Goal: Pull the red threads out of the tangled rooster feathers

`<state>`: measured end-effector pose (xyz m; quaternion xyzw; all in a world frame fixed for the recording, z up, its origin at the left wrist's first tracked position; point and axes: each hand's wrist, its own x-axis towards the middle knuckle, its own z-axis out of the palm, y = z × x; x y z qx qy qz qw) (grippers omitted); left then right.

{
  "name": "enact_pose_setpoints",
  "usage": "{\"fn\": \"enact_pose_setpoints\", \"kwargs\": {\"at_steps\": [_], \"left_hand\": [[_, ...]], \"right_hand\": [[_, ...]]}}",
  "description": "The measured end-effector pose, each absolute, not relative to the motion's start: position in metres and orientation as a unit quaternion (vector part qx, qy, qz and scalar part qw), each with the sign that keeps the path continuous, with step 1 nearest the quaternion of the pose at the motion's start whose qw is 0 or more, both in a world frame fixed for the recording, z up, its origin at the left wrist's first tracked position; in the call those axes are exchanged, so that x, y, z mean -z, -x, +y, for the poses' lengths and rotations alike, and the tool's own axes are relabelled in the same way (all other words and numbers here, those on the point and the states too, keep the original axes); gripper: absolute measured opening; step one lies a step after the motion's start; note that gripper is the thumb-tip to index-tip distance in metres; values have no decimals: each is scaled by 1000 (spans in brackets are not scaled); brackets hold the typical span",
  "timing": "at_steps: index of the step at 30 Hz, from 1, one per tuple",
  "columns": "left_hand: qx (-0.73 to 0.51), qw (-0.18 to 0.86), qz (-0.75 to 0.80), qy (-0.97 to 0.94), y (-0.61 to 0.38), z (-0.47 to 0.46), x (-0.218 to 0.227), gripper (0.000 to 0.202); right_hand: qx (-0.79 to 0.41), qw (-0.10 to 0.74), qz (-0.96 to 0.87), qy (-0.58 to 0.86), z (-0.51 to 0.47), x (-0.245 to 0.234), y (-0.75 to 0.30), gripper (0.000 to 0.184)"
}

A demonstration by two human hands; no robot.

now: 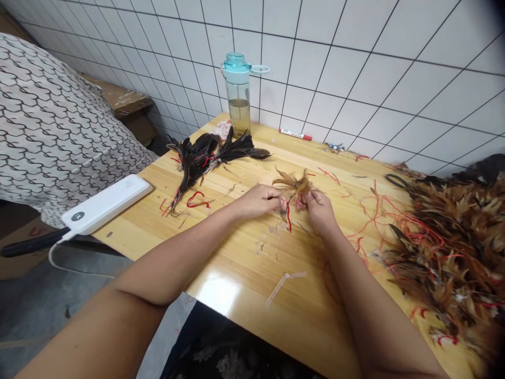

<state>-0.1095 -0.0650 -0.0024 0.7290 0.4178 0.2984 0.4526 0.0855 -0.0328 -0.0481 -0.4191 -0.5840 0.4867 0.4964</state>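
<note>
Above the middle of the wooden table [244, 252], my two hands are close together. My right hand [319, 209] pinches a small bunch of brown feathers [295, 182], whose tips fan out toward the wall. Thumb and fingers of my left hand [262, 201] are pressed together just left of the bunch; what they grip is too small to make out. A short red string [289, 218] hangs between the hands beside a thin dark strand. Farther back on the left lies a heap of black feathers [205, 150] with bits of red string.
Brown feathers [453, 242] pile up along the right side, next to tangled red string [381, 210]. A water bottle [239, 100] and a red-and-white marker [295, 135] are near the tiled wall. At the left edge rests a white power bank [108, 204] with a cable.
</note>
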Motion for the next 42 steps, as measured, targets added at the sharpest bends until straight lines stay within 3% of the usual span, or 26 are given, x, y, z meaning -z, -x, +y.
{"fn": "enact_pose_setpoints", "kwargs": {"at_steps": [7,13,20,30,33,34,37,42], "left_hand": [[-308,478,420,-707,109,-65,3,22],[-290,470,421,-720,102,-67,7,22],[-303,332,492,-746,110,-61,7,22],[-317,266,600,-685,153,-50,-12,17],[-342,171,654,-652,184,-58,-32,30],[-345,132,666,-648,193,-63,-40,25],[-292,63,682,-667,214,-86,-56,5],[-97,89,753,-645,231,-127,-44,10]], "right_hand": [[-617,517,-454,381,-41,34,-81,44],[-630,531,-425,376,-36,34,-88,37],[-613,539,-416,401,-22,51,-103,36],[-575,593,-368,427,-14,55,-106,33],[-561,600,-378,427,-15,56,-106,32],[-556,601,-384,427,-15,56,-105,32],[-547,602,-401,422,-16,56,-103,34],[-526,613,-408,426,-17,55,-99,36]]}}
